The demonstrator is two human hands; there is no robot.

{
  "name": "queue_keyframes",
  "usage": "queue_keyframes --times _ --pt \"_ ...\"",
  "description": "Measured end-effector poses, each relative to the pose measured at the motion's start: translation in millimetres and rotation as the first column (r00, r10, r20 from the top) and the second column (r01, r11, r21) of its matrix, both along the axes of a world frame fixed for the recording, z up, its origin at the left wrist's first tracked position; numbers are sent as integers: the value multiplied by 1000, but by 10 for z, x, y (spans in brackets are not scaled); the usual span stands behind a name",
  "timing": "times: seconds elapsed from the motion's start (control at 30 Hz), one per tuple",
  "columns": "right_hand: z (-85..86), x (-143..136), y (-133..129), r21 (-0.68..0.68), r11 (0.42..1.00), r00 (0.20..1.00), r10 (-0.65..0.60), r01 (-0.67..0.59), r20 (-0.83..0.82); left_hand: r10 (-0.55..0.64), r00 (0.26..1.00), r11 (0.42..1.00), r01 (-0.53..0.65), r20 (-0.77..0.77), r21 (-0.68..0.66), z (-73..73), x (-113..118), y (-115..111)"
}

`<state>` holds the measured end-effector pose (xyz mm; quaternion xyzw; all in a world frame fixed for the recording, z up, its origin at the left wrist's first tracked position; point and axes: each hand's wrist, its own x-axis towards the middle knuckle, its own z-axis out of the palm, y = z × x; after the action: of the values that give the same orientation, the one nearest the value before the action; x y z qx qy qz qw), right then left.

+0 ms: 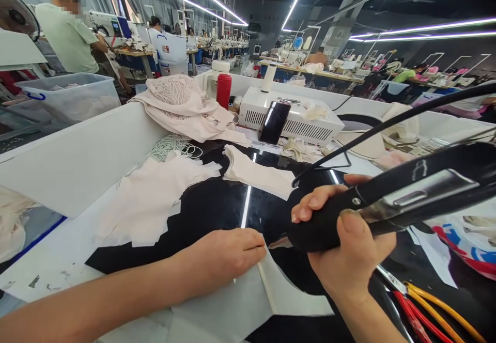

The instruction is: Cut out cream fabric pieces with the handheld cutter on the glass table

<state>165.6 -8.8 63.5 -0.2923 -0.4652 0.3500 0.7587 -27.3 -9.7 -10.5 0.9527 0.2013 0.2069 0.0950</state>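
Observation:
My right hand [354,250] is wrapped round a black corded hand tool [391,203] with a silver metal plate on its side. The tool's rounded end points left, close to my left hand. With its fingers pinched together, my left hand [232,252] holds the top edge of a pale fabric piece [228,307]. A narrow beige strip [266,289] runs down this piece towards me. Beyond my hands lie a stack of pale pink cut pieces [259,172] and a larger pile of pale fabric [151,193] on the glossy black tabletop [201,203].
Red- and orange-handled scissors [430,307] lie at the lower right. At the back stand a white vented machine [298,110], a phone [274,122], a red bottle [223,91] and heaped fabric [182,105]. White side walls [77,162] border the table. A person [67,33] stands at the far left.

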Motion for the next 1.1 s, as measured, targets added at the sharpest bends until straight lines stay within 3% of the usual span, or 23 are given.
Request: queue_keyframes --times 0.63,0.87,1.1 --pt "17 31 -142 -13 999 999 -39 39 -6 -3 999 999 5 -44 33 110 -18 -1" --pt "-35 38 -151 2 1000 1000 -10 10 8 -12 999 999 14 -44 51 67 -38 6" --pt "55 120 -236 1 999 998 -50 50 23 -41 999 993 44 -34 108 134 -27 23"
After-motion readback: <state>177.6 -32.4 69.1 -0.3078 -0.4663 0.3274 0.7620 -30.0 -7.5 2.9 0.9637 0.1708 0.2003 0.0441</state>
